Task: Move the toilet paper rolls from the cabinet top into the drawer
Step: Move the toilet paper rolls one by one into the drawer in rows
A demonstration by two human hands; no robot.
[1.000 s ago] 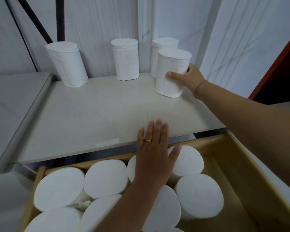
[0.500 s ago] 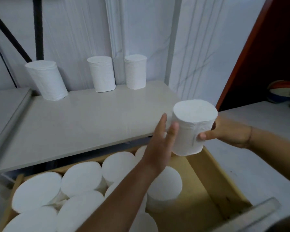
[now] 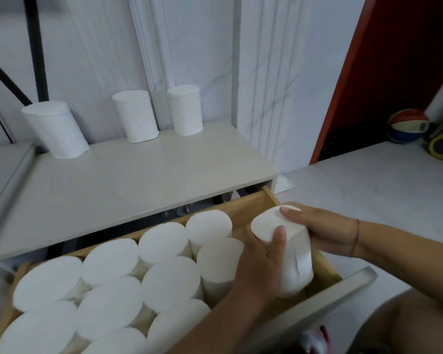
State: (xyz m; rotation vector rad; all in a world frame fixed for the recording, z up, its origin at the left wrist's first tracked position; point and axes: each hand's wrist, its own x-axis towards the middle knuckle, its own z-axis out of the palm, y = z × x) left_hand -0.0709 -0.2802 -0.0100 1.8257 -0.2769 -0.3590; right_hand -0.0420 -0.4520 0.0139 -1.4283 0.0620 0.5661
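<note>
R hand [image 3: 325,231]: roll [image 3: 298,261] now in drawer [image 3: 246,209]

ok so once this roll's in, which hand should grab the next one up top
Probably left. The left hand grips the held roll on its cabinet side, nearer the three rolls at the back; the right hand is on the far side.

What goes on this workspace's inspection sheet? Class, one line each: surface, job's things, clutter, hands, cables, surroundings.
Surface: pale cabinet top above an open wooden drawer.
Job's things: left roll, middle roll and right roll stand on top by the wall; packed rolls in the drawer; held roll at its right end.
Clutter: nothing seen.
Hands: left hand and right hand both grip the held roll.
Cables: nothing seen; black bars on the wall.
Surroundings: marbled wall, red door frame, ball on floor.
</note>
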